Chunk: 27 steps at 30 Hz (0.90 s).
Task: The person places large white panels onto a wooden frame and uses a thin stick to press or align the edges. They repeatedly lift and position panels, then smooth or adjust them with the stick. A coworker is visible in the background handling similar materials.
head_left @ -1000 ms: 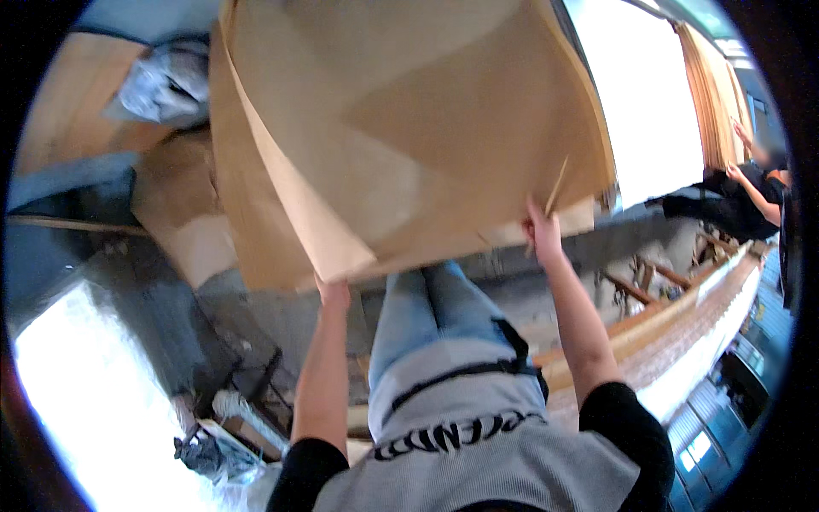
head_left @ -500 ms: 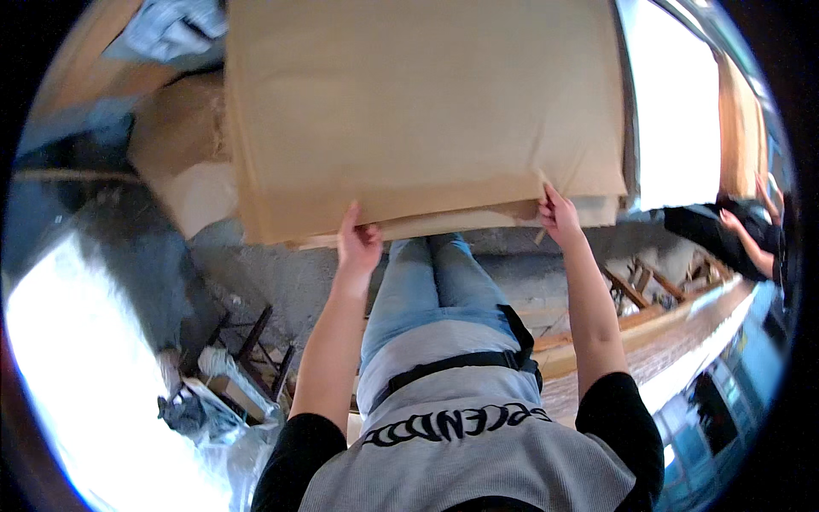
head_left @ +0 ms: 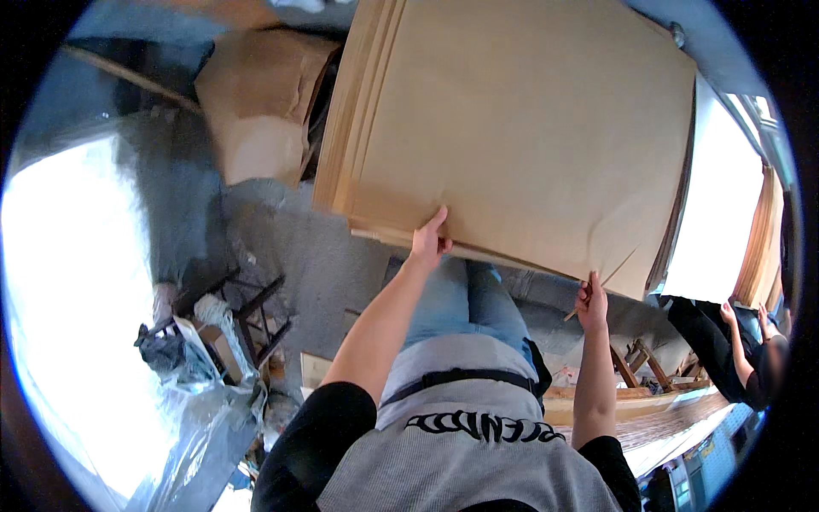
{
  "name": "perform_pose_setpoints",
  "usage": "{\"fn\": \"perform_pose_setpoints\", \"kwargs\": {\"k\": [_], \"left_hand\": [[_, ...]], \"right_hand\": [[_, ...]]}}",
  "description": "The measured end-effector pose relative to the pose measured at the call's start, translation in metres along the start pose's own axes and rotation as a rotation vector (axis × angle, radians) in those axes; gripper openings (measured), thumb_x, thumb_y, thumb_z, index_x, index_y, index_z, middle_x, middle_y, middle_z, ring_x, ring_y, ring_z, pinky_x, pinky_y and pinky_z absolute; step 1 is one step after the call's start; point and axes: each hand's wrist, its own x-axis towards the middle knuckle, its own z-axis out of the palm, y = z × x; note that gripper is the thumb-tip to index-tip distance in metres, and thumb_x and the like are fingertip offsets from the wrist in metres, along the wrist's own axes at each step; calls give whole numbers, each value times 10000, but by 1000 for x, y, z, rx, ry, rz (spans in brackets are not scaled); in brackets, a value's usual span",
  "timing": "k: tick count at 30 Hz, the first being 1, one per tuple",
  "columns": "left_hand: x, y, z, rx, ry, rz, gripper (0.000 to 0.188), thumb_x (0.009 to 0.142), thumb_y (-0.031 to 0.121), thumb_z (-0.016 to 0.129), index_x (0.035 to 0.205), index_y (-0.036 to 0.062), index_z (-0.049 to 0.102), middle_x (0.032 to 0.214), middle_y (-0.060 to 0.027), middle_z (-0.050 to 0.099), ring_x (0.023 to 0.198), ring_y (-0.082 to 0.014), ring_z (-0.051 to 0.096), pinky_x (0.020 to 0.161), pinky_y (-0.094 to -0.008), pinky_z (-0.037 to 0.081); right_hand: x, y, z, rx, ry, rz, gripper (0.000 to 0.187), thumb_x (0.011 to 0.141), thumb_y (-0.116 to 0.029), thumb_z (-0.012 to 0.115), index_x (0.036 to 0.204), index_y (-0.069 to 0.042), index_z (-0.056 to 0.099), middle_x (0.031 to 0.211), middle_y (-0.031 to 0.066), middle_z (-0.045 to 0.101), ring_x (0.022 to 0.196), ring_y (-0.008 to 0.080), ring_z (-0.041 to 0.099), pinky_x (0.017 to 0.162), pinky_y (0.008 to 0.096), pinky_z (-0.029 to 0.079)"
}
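A large brown paper sheet point(head_left: 529, 119) lies on top of a stack of similar sheets, whose layered edges point(head_left: 363, 111) show at the left. My left hand point(head_left: 432, 241) is closed on the near edge of the top sheet, thumb on top and fingers beneath. Farther right along that edge, my right hand point(head_left: 591, 300) pinches the sheet near its right corner. A thin wooden stick point(head_left: 623, 263) also sits in the right hand, slanting up over the paper. Small creases run through the sheet just above this hand.
Right of the stack lies a bright white sheet point(head_left: 712, 196), with another person point(head_left: 738, 354) beside it. Crumpled brown cardboard point(head_left: 260, 102) stands at the left. Lower left are a dark metal frame point(head_left: 256, 316) and plastic bags point(head_left: 196, 427). Wooden pieces point(head_left: 640, 363) lie at the right.
My view has turned, so the stack appears tilted and farther right. Both hands keep hold of the near edge. The stick remains in my right hand.
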Motion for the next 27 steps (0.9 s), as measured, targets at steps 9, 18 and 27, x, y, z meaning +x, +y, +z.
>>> {"fn": "perform_pose_setpoints", "kwargs": {"k": [9,18,27], "left_hand": [[8,-3,-10,103,38,18,320,735,360,671,861,109,516,646,-26,512,395,-149,434,328,-254,330],[26,-22,-25,216,45,-5,318,761,342,649,900,82,529,695,-44,532,477,-144,466,379,-248,356],[-12,-36,-11,369,15,45,375,805,409,576,1003,100,495,769,-32,528,470,-112,410,409,-212,347]], "right_hand": [[12,12,-17,-13,36,-17,233,850,-341,537,742,-136,506,608,-50,497,450,32,403,312,178,229],[10,20,-22,48,154,-139,226,831,-304,568,722,-114,511,594,-27,463,450,58,381,354,192,244],[14,17,-64,-84,74,-132,335,813,-359,573,654,-65,582,575,9,559,472,67,462,425,218,357]]}}
